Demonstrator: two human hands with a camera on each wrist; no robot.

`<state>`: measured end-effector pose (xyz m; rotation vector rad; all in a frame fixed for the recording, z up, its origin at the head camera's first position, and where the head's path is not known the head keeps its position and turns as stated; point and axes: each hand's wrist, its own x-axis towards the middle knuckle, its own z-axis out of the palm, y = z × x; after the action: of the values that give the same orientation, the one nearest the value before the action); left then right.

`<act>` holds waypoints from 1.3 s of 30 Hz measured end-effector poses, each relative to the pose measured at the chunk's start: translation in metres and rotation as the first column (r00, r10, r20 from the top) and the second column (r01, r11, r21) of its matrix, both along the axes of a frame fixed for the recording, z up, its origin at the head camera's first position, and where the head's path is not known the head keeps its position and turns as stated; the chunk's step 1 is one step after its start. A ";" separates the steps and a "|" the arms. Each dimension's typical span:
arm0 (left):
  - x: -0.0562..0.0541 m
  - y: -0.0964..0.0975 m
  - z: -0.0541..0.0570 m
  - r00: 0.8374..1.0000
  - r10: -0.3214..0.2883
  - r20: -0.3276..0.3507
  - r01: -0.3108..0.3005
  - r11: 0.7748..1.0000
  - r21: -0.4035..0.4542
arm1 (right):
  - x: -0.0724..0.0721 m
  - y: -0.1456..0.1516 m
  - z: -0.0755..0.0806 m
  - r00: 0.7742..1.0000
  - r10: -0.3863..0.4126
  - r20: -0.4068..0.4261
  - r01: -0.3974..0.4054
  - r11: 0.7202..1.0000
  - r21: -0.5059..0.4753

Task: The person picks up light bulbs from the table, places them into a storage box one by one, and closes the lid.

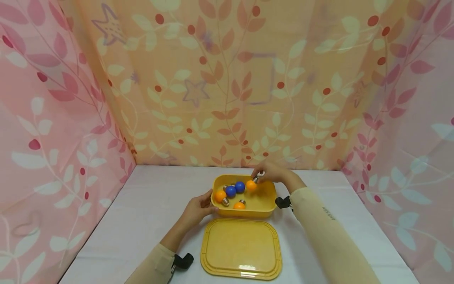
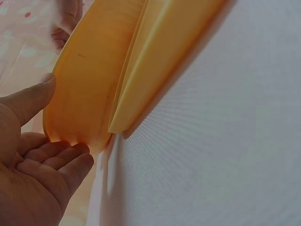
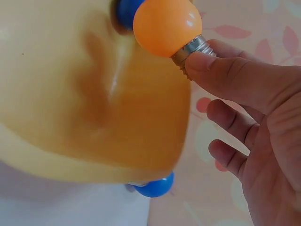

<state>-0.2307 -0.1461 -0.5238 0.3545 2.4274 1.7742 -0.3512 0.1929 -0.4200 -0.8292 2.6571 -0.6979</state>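
Note:
A yellow plastic box [image 1: 264,199] stands uncovered, with orange light bulbs [image 1: 220,195] and blue light bulbs [image 1: 230,191] lying in its left and middle part. Over the box's far side, my right hand [image 1: 273,172] pinches an orange light bulb [image 3: 167,26] by its metal screw base, thumb against fingertips, round end down. The other fingers of that hand curl loosely beside the rim. My left hand [image 1: 198,207] holds the box at its left end, with the thumb [image 2: 40,96] by the front rim and the fingers [image 2: 70,162] against the end wall.
The yellow lid [image 1: 241,248] lies flat on the white cloth right in front of the box. Another blue bulb [image 3: 157,186] shows outside the box wall in the right wrist view. Patterned curtains [image 1: 227,98] enclose the table at the back and both sides.

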 end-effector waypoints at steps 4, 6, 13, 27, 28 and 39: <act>0.000 -0.001 0.000 1.000 -0.003 0.007 0.003 1.000 -0.012 | -0.001 -0.004 -0.007 1.000 0.023 0.012 -0.023 1.000 -0.005; 0.000 -0.001 0.000 1.000 -0.008 0.006 0.008 1.000 -0.014 | -0.002 -0.006 -0.011 1.000 0.023 0.020 -0.023 1.000 -0.003; 0.000 -0.001 0.002 1.000 -0.008 0.005 0.008 1.000 -0.017 | -0.007 -0.012 -0.021 0.999 0.033 0.003 -0.033 0.999 0.040; 0.001 -0.001 0.005 1.000 -0.008 0.014 0.008 1.000 0.002 | -0.001 -0.021 -0.025 1.000 0.014 0.008 -0.015 0.997 0.079; 0.001 -0.001 0.005 1.000 -0.008 0.012 0.008 1.000 0.005 | 0.000 -0.022 -0.025 1.000 0.015 0.004 -0.015 0.997 0.081; 0.001 -0.001 0.002 1.000 0.003 0.016 -0.003 1.000 0.004 | 0.001 -0.016 -0.019 0.999 0.018 -0.033 -0.016 0.997 0.074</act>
<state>-0.2301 -0.1467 -0.5215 0.3359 2.4150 1.7772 -0.3500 0.1772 -0.4391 -0.8493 2.6847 -0.5827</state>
